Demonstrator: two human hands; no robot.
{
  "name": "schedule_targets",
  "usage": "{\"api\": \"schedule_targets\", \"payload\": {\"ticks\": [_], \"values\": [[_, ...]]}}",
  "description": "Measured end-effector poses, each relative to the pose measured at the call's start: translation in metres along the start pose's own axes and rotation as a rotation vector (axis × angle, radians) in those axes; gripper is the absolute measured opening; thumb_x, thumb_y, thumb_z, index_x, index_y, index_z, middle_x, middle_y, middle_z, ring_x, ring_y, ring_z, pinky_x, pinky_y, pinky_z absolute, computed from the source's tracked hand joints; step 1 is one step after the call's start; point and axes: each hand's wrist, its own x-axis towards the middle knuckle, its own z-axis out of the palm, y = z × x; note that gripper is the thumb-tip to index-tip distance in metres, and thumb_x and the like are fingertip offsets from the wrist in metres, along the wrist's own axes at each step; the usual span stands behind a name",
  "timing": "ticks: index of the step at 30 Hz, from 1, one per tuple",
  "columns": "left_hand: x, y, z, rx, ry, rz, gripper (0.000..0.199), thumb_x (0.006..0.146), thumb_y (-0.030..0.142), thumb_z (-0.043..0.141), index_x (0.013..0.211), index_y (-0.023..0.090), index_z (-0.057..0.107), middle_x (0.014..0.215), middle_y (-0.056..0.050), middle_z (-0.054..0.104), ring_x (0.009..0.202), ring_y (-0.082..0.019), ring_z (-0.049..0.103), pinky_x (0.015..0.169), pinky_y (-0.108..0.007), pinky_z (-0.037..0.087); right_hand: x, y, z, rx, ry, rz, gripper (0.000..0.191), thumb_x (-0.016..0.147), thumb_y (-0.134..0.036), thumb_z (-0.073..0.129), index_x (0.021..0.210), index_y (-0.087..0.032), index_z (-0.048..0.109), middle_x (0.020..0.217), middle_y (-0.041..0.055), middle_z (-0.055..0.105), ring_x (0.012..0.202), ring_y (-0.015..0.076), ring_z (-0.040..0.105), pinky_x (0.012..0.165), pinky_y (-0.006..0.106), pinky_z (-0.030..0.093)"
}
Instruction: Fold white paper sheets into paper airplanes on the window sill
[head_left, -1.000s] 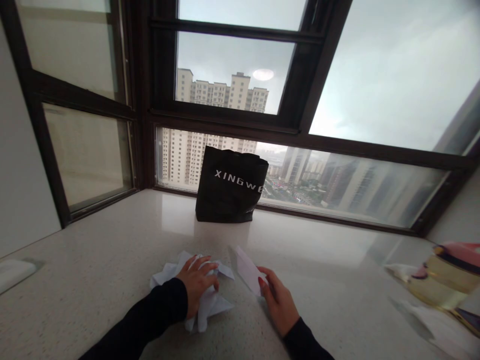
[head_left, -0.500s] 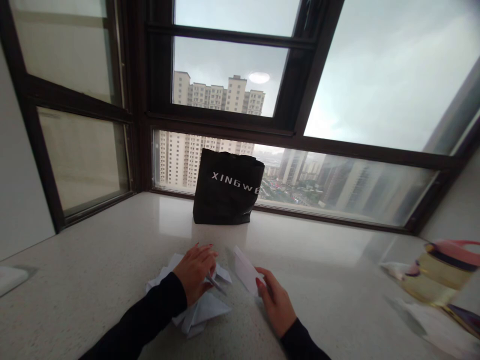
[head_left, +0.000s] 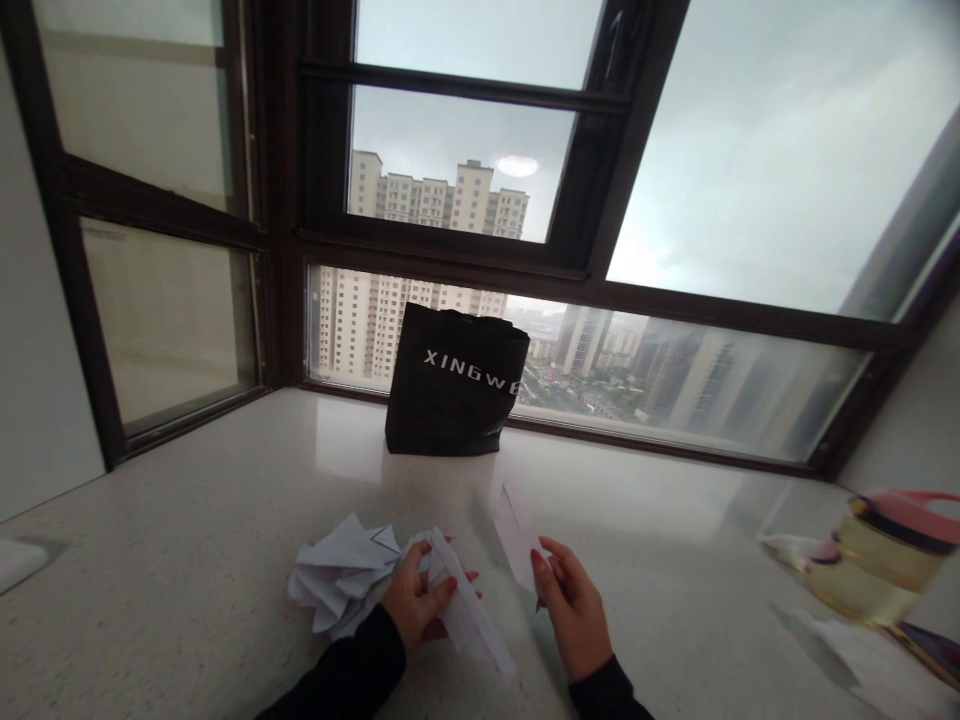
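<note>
Gripping one folded paper (head_left: 469,615) in left hand (head_left: 420,605), one slip (head_left: 519,532) pinched in right hand (head_left: 574,610), one crumpled pile (head_left: 337,580) alongside.

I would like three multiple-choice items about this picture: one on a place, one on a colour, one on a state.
1. Where does the black bag with white letters stand?
A. by the window, at the far edge of the pale speckled counter
B. on the floor
C. between the hands

2. What colour is the folded paper strip in the left hand?
A. red
B. white
C. green

3. How is the small paper piece in the right hand?
A. flat on the counter
B. inside the bag
C. pinched and raised

Key: 1 A, the bag backs against the glass; 2 B, it matches the crumpled white paper pile; 3 C, the fingers hold its lower edge up.
</note>
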Motion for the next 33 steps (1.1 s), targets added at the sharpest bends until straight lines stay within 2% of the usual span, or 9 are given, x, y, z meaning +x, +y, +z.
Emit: {"api": "schedule_targets", "payload": {"ticks": [4,8,12,15,19,22,25,28,33], "values": [[0.002,-0.009,-0.009,-0.091,-0.047,-0.056,0.063,0.056,0.032,0.069,0.103,0.023,0.029,0.094,-0.009,0.059,0.082,-0.026,0.058,0.066,-0.038,0.044,-0.010,-0.018,0.002,-0.050,0.000,-0.077,0.023,0.078,-0.037,0.042,0.090,-0.018,0.047,0.058,-0.0016,0.050,0.054,0.0147,0.049,0.051,0.025,0.043],[0.003,-0.007,-0.013,-0.071,-0.062,-0.117,0.058,0.055,0.032,0.068,0.103,0.025,0.037,0.082,-0.003,0.060,0.070,-0.021,0.059,0.061,-0.035,0.044,-0.015,-0.026,-0.001,-0.258,-0.046,-0.316,0.017,0.077,-0.032,0.043,0.075,-0.023,0.057,0.088,0.0063,0.053,0.087,0.0229,0.047,0.075,0.038,0.037],[0.003,-0.003,-0.013,-0.040,-0.065,-0.172,0.055,0.056,0.032,0.065,0.105,0.024,0.041,0.076,0.000,0.059,0.061,-0.017,0.058,0.057,-0.032,0.045,-0.015,-0.027,-0.005,-0.400,-0.035,-0.445,0.024,0.077,-0.029,0.042,0.064,-0.025,0.062,0.087,0.0063,0.046,0.085,0.0241,0.043,0.070,0.039,0.036],[0.002,-0.004,-0.012,-0.009,-0.058,-0.189,0.059,0.055,0.032,0.065,0.108,0.023,0.041,0.071,0.001,0.058,0.057,-0.015,0.056,0.054,-0.030,0.045,-0.015,-0.032,-0.004,-0.305,-0.221,-0.420,0.025,0.079,-0.024,0.038,0.067,-0.023,0.060,0.071,0.0035,0.045,0.071,0.0191,0.045,0.062,0.032,0.039],[0.000,-0.006,-0.011,0.025,-0.080,-0.189,0.064,0.050,0.033,0.069,0.108,0.020,0.045,0.067,-0.001,0.058,0.053,-0.016,0.055,0.046,-0.025,0.042,-0.014,-0.040,0.000,-0.137,-0.382,-0.390,0.021,0.079,-0.024,0.037,0.071,-0.021,0.056,0.068,0.0029,0.053,0.073,0.0190,0.048,0.067,0.032,0.040],[0.000,-0.008,-0.011,0.040,-0.082,-0.168,0.071,0.049,0.034,0.071,0.112,0.019,0.041,0.067,-0.001,0.059,0.054,-0.015,0.055,0.046,-0.023,0.041,-0.012,-0.041,0.000,-0.022,-0.344,-0.249,0.019,0.077,-0.030,0.039,0.081,-0.019,0.055,0.075,0.0048,0.056,0.074,0.0196,0.051,0.067,0.031,0.041],[0.002,-0.012,-0.012,0.066,-0.072,-0.145,0.080,0.051,0.037,0.070,0.119,0.019,0.033,0.062,0.001,0.058,0.052,-0.015,0.055,0.046,-0.023,0.041,-0.011,-0.039,0.004,0.171,-0.308,-0.042,0.018,0.076,-0.033,0.044,0.089,-0.021,0.047,0.070,0.0022,0.056,0.062,0.0164,0.053,0.056,0.027,0.044],[0.005,-0.017,-0.014,0.093,-0.052,-0.133,0.079,0.052,0.037,0.070,0.119,0.014,0.034,0.058,0.001,0.058,0.047,-0.012,0.053,0.044,-0.021,0.039,-0.014,-0.036,0.012,0.302,-0.357,0.028,0.029,0.075,-0.032,0.046,0.100,-0.023,0.036,0.072,0.0003,0.054,0.059,0.0142,0.054,0.052,0.025,0.045],[0.006,-0.021,-0.018,0.064,-0.062,-0.123,0.075,0.049,0.037,0.072,0.113,0.013,0.042,0.050,0.005,0.052,0.045,-0.010,0.051,0.044,-0.019,0.037,-0.023,-0.032,0.020,-0.044,-0.320,-0.039,0.035,0.072,-0.027,0.049,0.106,-0.022,0.040,0.066,-0.0017,0.052,0.056,0.0131,0.052,0.047,0.021,0.042]]}}
